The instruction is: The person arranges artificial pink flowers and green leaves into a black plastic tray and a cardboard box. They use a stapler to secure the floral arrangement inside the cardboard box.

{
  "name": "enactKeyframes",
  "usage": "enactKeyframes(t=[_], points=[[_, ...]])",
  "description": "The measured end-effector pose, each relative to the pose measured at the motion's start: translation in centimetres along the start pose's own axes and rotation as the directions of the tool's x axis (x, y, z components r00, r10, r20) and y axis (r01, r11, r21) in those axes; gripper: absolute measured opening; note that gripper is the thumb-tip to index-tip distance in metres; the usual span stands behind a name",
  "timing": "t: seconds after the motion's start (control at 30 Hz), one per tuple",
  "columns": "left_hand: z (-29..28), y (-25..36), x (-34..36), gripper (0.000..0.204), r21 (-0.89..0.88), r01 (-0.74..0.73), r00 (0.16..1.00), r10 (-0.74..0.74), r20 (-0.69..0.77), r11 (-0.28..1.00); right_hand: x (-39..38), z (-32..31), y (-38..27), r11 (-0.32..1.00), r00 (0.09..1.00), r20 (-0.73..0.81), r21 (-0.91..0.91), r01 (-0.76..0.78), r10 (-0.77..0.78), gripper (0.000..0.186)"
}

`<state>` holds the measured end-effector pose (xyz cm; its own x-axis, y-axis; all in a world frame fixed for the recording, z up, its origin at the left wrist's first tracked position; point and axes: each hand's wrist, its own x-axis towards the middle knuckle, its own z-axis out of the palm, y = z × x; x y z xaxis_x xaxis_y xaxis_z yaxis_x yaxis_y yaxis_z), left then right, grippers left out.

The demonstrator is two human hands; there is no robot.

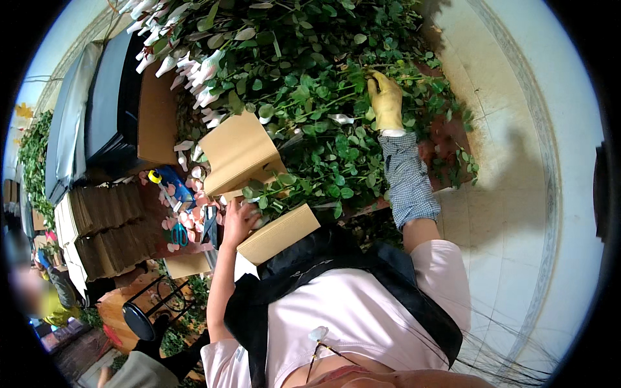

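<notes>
My bare left hand (239, 225) is curled at the near side of an open piece of corrugated cardboard (240, 152). Its fingertips are partly hidden among leaves and something pale, so I cannot make out what they grip. Close beside it, a second folded cardboard piece (278, 234) rests against my apron. Farther right, my right hand (386, 100), in a yellow rubber glove and checked sleeve, has its fingers closed around leafy stems (352, 97) in the big pile. A flower in a white sleeve (341, 119) lies left of that hand.
White-sleeved flower heads (194, 77) line the pile's left side. Stacked cardboard (110, 223) and a large box (155, 116) stand left. Teal-handled scissors (179, 234) lie among pink petals. A black stool (139, 320) and another person (58, 294) are at lower left.
</notes>
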<state>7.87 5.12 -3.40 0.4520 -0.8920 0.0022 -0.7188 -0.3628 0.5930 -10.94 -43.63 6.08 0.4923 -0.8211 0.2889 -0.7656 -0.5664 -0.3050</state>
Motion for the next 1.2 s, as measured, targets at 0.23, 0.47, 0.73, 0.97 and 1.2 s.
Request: enactKeyframes(t=[0.23,0.47,0.73,0.97,1.2], points=[[0.4,-0.7,-0.5,0.03,-0.04,0.001,1.0,-0.002,-0.024,0.999,-4.1,2.4,-5.8,0.892,0.894,0.104,-0.084,0.444,-0.435,0.045],[0.5,-0.8,-0.3,0.03,-0.01,-0.04,0.998,0.04,-0.051,0.999,-4.0,9.0,-4.1,0.925,0.925,-0.044,-0.061,0.375,-0.378,0.02],[0.7,-1.0,-0.6,0.03,-0.001,-0.02,0.998,0.02,-0.066,1.0,-0.5,0.8,-4.6,0.952,0.943,-0.213,0.112,0.283,-0.255,0.015],[0.4,-0.9,-0.6,0.03,-0.041,-0.041,0.995,0.037,-0.09,0.998,-0.8,-2.9,-6.6,0.892,0.858,-0.299,0.043,0.449,-0.418,0.011],[0.6,-1.8,-1.1,0.034,-0.107,-0.036,0.995,0.026,-0.093,0.994,-5.2,-10.7,-13.2,0.684,0.885,-0.269,0.562,0.465,-0.381,0.019]])
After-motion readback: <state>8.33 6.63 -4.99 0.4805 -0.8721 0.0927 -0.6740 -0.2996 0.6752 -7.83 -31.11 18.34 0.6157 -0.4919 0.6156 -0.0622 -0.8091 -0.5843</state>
